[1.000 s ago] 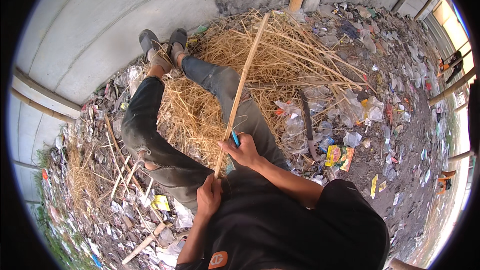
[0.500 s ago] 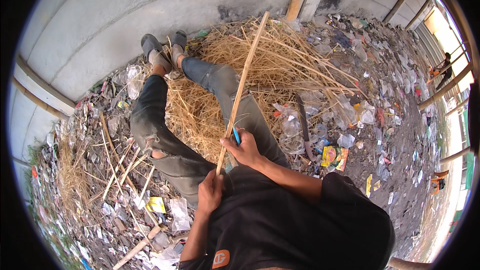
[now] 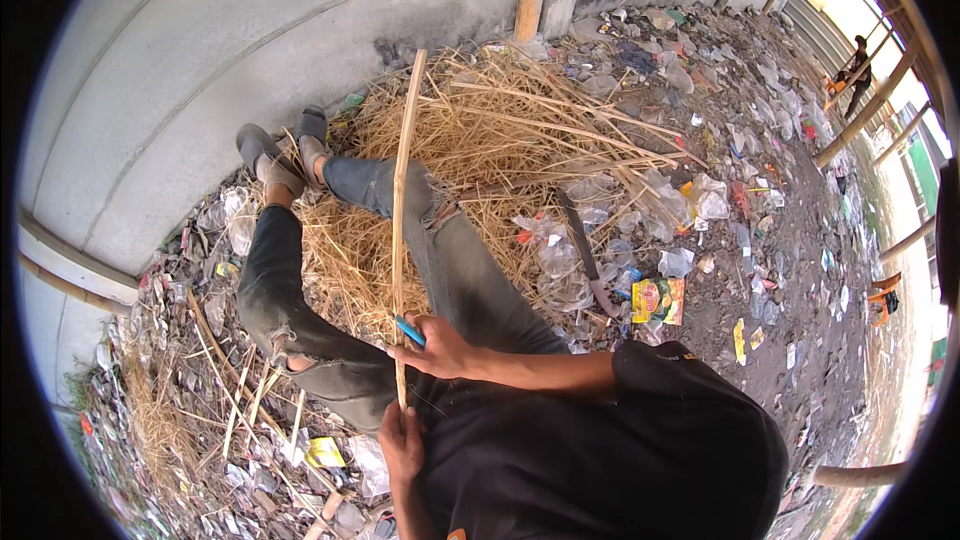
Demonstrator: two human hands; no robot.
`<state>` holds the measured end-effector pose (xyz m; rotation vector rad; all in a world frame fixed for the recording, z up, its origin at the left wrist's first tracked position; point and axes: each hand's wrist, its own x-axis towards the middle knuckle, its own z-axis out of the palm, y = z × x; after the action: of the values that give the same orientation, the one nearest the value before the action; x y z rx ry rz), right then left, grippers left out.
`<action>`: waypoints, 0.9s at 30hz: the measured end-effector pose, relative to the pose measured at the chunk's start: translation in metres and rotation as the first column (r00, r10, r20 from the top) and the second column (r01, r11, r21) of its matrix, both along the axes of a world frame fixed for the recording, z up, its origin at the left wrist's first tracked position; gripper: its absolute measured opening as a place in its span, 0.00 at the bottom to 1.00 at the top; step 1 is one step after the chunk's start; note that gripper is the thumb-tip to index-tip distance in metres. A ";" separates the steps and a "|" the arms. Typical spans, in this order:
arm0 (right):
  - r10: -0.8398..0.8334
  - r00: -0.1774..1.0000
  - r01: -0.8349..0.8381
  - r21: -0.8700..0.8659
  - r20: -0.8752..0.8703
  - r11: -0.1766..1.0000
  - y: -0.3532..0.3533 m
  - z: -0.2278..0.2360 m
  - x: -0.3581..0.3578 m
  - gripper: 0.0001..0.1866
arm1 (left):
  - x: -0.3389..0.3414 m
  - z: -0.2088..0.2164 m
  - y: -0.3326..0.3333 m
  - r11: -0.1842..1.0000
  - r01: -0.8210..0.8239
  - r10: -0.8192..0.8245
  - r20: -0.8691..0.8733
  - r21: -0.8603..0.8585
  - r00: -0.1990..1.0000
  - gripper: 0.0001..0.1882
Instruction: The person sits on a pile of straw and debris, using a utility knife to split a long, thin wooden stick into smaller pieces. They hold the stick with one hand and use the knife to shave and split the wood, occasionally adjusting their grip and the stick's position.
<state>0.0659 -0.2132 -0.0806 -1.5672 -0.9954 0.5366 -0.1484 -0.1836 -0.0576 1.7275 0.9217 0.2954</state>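
A long, pale bamboo strip points away from my lap, its far end above the straw-like shavings. My left hand pinches its near end close to my shirt. Farther up the strip, my right hand is closed round a slim blue-handled tool pressed against the bamboo. Fingers hide the tool's working end. My legs are stretched out on either side of the strip, in torn dark trousers.
A heap of shavings and split strips lies around my feet. A long dark-bladed tool rests right of my leg amid plastic litter. Loose sticks lie at left. A concrete wall stands ahead; a person is far right.
The strip has swung from a rightward slant to nearly straight ahead. Both hands have shifted left and slightly nearer to me, still holding on; the whole view has also turned a little.
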 end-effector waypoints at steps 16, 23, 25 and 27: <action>-0.129 0.980 0.125 -0.032 -0.155 0.992 -0.008 0.030 0.036 0.16 | 0.050 0.010 0.029 0.906 0.225 -0.159 0.205 -0.358 0.966 0.18; -0.084 0.986 0.085 -0.005 -0.144 0.996 0.006 0.034 0.045 0.17 | 0.052 0.007 0.034 0.894 0.225 -0.094 0.328 -0.388 0.940 0.17; -0.085 0.982 0.091 0.025 -0.171 0.996 0.009 0.036 0.044 0.16 | 0.055 0.004 0.034 0.910 0.212 -0.086 0.336 -0.356 0.938 0.17; -0.084 0.981 0.089 0.021 -0.177 0.996 0.013 0.028 0.044 0.15 | 0.053 0.003 0.038 0.907 0.188 -0.081 0.282 -0.378 0.956 0.17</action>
<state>0.1095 -0.2004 -0.0528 -1.5023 -0.7942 0.5876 -0.0959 -0.1459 -0.0549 1.3255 0.6130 0.2162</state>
